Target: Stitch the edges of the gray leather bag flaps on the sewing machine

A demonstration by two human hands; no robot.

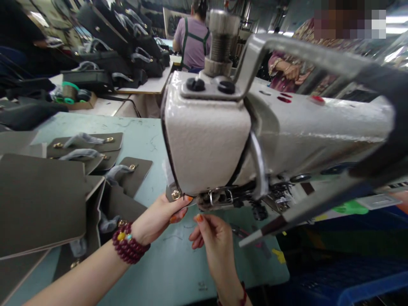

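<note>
My left hand (159, 216), with beaded bracelets at the wrist, pinches the edge of a grey bag panel (170, 193) carrying a gold-coloured fitting. Most of that panel is hidden behind the white head of a sewing machine (207, 140). Just right of it, my right hand (216, 238) is below the needle area, its thumb and fingers drawn together. Whether a thread or anything else is between those fingers cannot be made out. Left of my hands lie more grey panels (135, 170), some with plastic-wrapped handles and gold fittings.
A stack of large grey panels (41, 199) covers the left of the pale green table (178, 272). Black bags (92, 78) and thread spools (70, 91) occupy a table behind. A blue crate (372, 284) stands low right. Two people are beyond the machine.
</note>
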